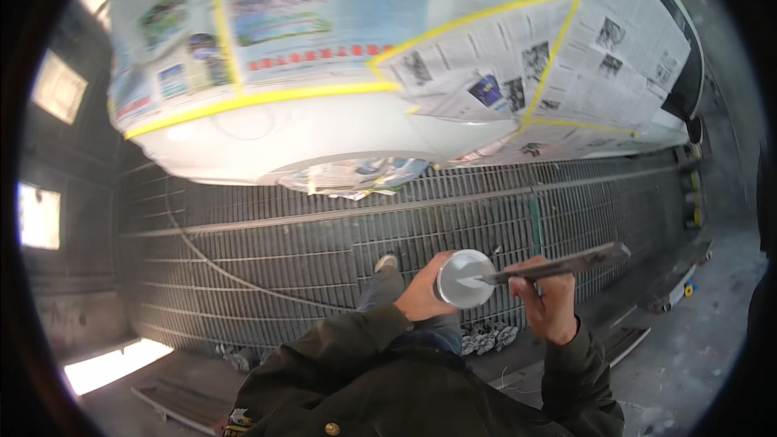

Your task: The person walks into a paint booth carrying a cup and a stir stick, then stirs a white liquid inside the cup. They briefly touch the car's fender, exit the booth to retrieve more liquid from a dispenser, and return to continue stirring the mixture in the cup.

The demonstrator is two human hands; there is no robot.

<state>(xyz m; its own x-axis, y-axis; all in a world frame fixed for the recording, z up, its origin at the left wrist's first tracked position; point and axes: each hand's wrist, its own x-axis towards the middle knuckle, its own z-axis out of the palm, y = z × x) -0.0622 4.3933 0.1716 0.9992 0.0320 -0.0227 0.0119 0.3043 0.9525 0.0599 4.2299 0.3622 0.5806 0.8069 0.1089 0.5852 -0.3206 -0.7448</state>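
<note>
My left hand (421,291) is wrapped round the side of a round cup (442,290) with pale grey, paint-like liquid (465,294) in it. Its open top faces up toward me. In my right hand (552,307) is a long, flat, dark stirring stick (579,263), gripped between thumb and fingers. The stick slants nearly level, and its pale-coated end reaches into the cup; how deep it goes is hard to see. Both hands are in front of my body, over the floor grating.
Ahead stands a car body with a bare white panel (324,133), masked by newspaper (380,20) and yellow tape (307,94). A metal floor grating (267,263) lies below, crossed by a thin hose (231,271). Crumpled grey material (490,338) lies near my legs.
</note>
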